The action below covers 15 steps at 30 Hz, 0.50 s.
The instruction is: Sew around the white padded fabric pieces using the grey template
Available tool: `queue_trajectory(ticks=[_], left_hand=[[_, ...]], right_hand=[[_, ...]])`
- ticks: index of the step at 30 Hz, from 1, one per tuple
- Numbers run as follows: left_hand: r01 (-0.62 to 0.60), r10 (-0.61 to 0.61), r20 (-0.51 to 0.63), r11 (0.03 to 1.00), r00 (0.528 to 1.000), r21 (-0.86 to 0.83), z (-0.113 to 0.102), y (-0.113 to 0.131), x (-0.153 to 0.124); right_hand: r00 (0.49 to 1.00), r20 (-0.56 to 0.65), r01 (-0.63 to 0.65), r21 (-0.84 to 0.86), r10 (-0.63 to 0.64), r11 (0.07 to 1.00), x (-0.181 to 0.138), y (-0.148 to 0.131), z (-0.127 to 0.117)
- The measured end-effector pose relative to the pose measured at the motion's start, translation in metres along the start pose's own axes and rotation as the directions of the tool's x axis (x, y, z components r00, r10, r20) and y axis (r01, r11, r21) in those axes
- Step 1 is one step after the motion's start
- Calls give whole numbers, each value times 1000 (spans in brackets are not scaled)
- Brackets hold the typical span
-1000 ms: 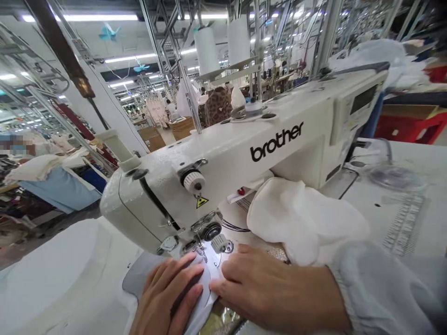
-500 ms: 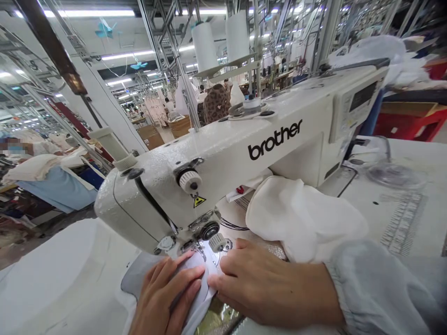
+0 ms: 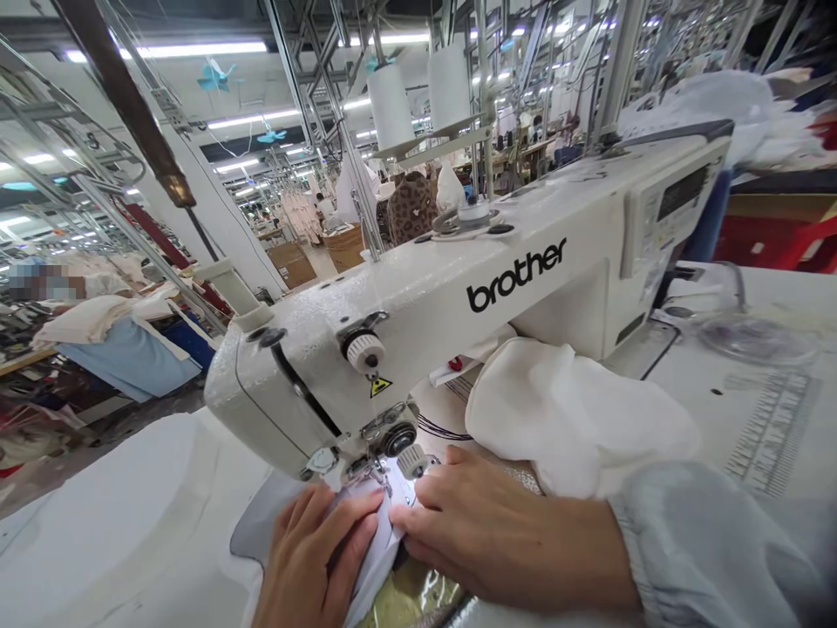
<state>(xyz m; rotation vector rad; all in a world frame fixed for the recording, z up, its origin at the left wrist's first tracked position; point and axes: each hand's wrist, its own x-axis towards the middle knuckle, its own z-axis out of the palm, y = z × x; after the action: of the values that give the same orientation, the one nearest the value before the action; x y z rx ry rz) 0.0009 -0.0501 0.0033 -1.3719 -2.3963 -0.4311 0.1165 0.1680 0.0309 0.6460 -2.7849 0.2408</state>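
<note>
A white Brother sewing machine [image 3: 458, 288] stands across the table, its needle head low at the centre. My left hand [image 3: 314, 558] lies flat with fingers together on a white fabric piece [image 3: 376, 558] just in front of the presser foot [image 3: 366, 471]. My right hand [image 3: 497, 532] rests beside it, fingers curled and pressing the same fabric at the needle. A bunched white cloth [image 3: 575, 419] lies under the machine arm, behind my right wrist. A shiny gold-sequinned patch [image 3: 405, 602] shows beneath the fabric.
White fabric [image 3: 118, 523] spreads over the table at the left. A clear plastic dish [image 3: 745, 323] sits at the right by the machine's control panel. Two white thread cones [image 3: 418, 96] stand behind the machine. Other workstations and a person are at the far left.
Both hands have crept slightly toward the needle with the white fabric. The view shifted a little to the right.
</note>
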Motion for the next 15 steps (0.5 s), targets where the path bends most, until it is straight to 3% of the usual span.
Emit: queue_trajectory(ticks=[5, 12, 15], left_hand=[[56, -56, -11, 998, 998, -31, 1, 3, 0], [-170, 173, 109, 985, 979, -42, -18, -5, 12], [-213, 224, 159, 973, 962, -83, -23, -4, 15]], right_hand=[[999, -34, -15, -21, 14, 1000, 1, -1, 3], [998, -49, 41, 22, -40, 999, -3, -1, 1], [997, -27, 78, 35, -77, 996, -5, 0, 0]])
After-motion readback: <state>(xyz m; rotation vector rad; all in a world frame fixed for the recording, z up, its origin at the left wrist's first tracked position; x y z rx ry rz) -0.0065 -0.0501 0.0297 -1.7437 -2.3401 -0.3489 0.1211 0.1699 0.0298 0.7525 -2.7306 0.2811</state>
